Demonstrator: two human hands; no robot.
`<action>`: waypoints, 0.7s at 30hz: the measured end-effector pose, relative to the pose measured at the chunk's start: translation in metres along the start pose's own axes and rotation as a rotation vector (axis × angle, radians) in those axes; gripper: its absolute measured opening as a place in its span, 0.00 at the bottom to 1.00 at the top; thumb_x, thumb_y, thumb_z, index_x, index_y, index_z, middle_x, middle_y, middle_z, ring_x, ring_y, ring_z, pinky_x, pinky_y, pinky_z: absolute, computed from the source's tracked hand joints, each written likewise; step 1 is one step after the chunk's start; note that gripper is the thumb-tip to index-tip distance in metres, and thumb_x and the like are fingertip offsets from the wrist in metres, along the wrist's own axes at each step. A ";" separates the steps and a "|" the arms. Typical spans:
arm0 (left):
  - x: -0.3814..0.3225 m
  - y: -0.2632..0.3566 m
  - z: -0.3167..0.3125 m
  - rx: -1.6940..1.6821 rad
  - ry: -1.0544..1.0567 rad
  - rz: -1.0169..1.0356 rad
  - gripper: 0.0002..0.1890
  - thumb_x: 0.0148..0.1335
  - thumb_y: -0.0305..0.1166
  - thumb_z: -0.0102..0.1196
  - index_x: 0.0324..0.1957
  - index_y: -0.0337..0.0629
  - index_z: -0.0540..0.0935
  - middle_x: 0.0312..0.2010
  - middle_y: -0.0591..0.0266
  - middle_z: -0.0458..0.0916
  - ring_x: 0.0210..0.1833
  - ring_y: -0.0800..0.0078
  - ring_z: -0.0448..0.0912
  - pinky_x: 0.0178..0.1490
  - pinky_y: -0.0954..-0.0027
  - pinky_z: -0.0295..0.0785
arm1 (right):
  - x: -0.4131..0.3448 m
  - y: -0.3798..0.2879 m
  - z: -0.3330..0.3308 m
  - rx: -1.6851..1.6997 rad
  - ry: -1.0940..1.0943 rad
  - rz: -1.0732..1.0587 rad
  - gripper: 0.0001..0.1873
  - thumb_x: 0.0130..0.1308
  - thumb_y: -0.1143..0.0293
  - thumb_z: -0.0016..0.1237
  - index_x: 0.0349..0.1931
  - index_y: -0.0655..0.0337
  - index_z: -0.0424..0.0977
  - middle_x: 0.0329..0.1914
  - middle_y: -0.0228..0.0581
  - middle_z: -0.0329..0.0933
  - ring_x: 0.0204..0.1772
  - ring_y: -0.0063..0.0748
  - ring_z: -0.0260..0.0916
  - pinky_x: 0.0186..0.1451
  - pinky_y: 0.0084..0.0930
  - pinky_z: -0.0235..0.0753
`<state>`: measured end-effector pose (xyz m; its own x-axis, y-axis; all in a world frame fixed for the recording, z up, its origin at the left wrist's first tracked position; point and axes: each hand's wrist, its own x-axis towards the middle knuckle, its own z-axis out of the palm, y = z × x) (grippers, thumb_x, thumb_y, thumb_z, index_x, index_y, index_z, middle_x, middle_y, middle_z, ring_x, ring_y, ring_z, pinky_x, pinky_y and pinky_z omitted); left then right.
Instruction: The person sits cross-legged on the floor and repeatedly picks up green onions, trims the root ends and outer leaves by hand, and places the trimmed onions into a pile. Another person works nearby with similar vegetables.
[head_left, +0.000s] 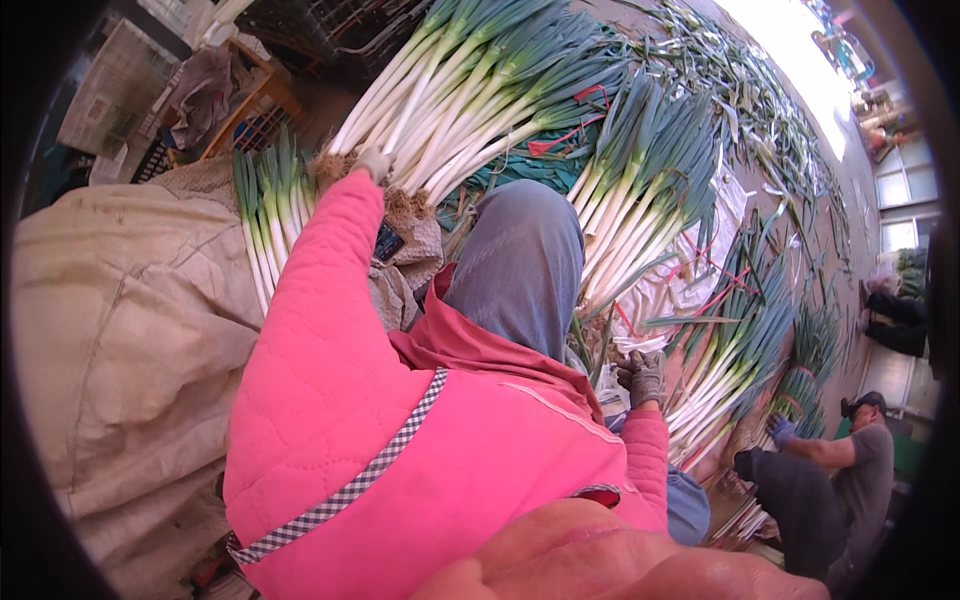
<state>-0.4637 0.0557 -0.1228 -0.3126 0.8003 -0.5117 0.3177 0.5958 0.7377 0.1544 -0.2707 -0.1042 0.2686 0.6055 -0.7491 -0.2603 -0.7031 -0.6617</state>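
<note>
My left hand (375, 164), in a pale glove, is closed around the root end of a leek (409, 112) at the edge of a big pile of leeks (480, 97). The white stalks and brown roots (409, 204) point towards me, and the green leaves fan away. My right hand (643, 379), in a dark grey glove, is beside my knee (517, 262), next to a white plastic sheet (664, 296). Its fingers look bent, but whether they grip anything is unclear. Beyond it lies a second leek pile (645, 202); another leek group (731, 360) is to its right.
Red ties (709, 259) lie across the sheet and leaves. Several leeks (274, 202) rest on beige sacking (135, 315) at left. An orange crate (244, 109) stands behind. Leaf scraps (780, 127) cover the floor. A co-worker (832, 465) crouches at right, gloved hand at a leek bundle (799, 397).
</note>
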 end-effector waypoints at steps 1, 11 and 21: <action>0.008 -0.019 -0.004 -0.023 0.047 0.124 0.16 0.62 0.32 0.55 0.49 0.34 0.75 0.23 0.60 0.77 0.17 0.74 0.71 0.17 0.71 0.66 | 0.000 0.010 -0.003 -0.025 0.057 0.058 0.16 0.65 0.58 0.50 0.45 0.58 0.69 0.24 0.36 0.75 0.17 0.24 0.66 0.17 0.20 0.64; -0.049 0.086 -0.009 0.482 0.715 0.337 0.20 0.58 0.38 0.58 0.48 0.36 0.79 0.44 0.53 0.81 0.46 0.63 0.79 0.51 0.63 0.72 | 0.085 0.001 0.021 -0.158 0.098 0.012 0.15 0.65 0.59 0.48 0.45 0.60 0.73 0.23 0.37 0.75 0.19 0.28 0.69 0.22 0.24 0.68; -0.268 0.282 0.191 -0.813 -0.830 0.710 0.12 0.68 0.30 0.47 0.51 0.40 0.75 0.43 0.60 0.78 0.47 0.70 0.76 0.51 0.70 0.71 | 0.138 -0.011 0.092 -1.043 0.264 -0.321 0.20 0.61 0.56 0.49 0.45 0.62 0.75 0.42 0.54 0.78 0.46 0.47 0.77 0.49 0.38 0.74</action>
<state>-0.1193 0.0226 0.1384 0.4129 0.8919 0.1843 -0.5198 0.0646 0.8519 0.1089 -0.1448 -0.2030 0.4044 0.8038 -0.4363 0.7266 -0.5721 -0.3805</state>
